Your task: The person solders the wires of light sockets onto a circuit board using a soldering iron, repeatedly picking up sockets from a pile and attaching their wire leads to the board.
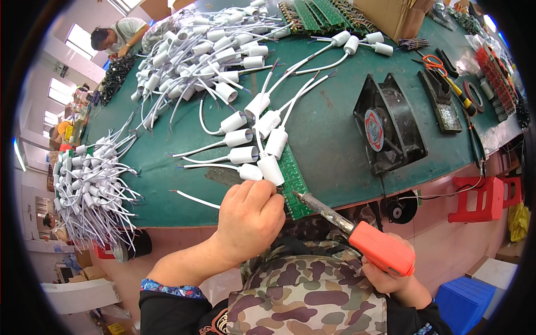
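My right hand (385,271) is wrapped round the red handle of a soldering iron (382,248). The iron's metal barrel slants up and left, with its tip at a green circuit board (295,181) near the table's front edge. Beside the board, my left hand (251,218) is closed in a pinch; what its fingers hold is hidden behind the knuckles. Just beyond those fingers are a white lamp socket (270,170) lying over the board and another white socket (249,172) with its cable. More wired sockets (241,154) lie in a row along the board's left side.
A big heap of white wired sockets (212,53) covers the far left, and another pile (92,187) sits at the left edge. A black fan (388,123) stands right of the board. Farther right are orange-handled scissors (434,64) and a dark tray (441,103). Another person (120,36) works beyond.
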A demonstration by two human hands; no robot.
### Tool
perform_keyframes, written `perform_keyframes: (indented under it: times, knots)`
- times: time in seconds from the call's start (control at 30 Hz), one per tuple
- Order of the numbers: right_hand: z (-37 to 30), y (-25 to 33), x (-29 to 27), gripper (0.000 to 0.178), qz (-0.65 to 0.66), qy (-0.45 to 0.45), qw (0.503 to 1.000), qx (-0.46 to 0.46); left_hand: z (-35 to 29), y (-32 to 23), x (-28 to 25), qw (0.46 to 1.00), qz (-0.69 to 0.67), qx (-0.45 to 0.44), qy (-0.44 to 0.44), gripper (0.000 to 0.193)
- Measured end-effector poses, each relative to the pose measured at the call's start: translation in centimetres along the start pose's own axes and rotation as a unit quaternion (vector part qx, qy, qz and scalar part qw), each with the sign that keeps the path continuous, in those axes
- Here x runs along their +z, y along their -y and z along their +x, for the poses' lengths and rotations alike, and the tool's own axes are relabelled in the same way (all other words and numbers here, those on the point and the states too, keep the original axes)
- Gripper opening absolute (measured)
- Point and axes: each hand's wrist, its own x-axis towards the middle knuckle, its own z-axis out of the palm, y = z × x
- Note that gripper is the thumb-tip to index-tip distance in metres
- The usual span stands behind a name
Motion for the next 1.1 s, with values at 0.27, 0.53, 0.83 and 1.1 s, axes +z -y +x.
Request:
perform_keyframes:
  times: [0.27, 0.53, 0.83, 1.1]
  knots:
    - [0.0, 0.0, -0.7, 0.061, -0.033, 0.047, 0.997, -0.049, -1.1, 1.1, 0.4, 0.996, -0.081, -0.008, -0.027, 0.026]
    - [-0.1, -0.2, -0.7, 0.061, -0.034, 0.036, 0.997, -0.052, -1.5, 2.0, 0.6, 0.989, -0.144, 0.018, -0.033, 0.024]
    - [-0.2, -0.3, -0.8, 0.061, -0.038, 0.047, 0.997, -0.04, -1.0, 1.5, 0.9, 0.995, -0.076, 0.043, -0.051, 0.024]
    - [0.1, -0.6, -0.2, 0.063, 0.002, 0.058, 0.997, -0.043, -0.9, 0.9, 1.0, 0.997, -0.049, 0.032, -0.052, 0.025]
